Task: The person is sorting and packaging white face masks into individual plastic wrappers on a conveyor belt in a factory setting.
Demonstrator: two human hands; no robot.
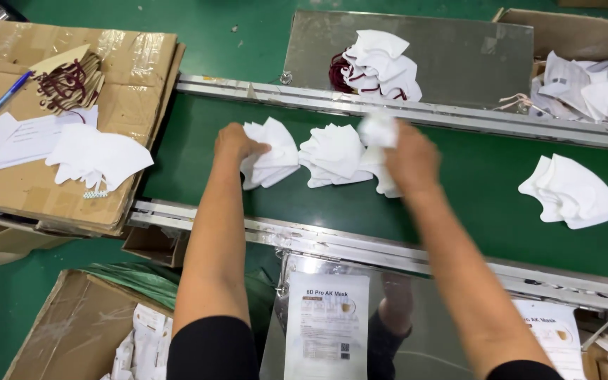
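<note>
Green floor (248, 35), green conveyor belt (487, 183) between metal rails (360, 105), cardboard boxes (58, 155) alongside

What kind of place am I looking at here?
Likely a face-mask packing line in a factory: a green conveyor belt carries stacks of white masks, cardboard boxes stand around, and printed pouches wait by the near rail.

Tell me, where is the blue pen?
In the head view, the blue pen lies far left on the flattened cardboard box, beside the white papers and left of the dark red straps, well away from both hands.
</note>
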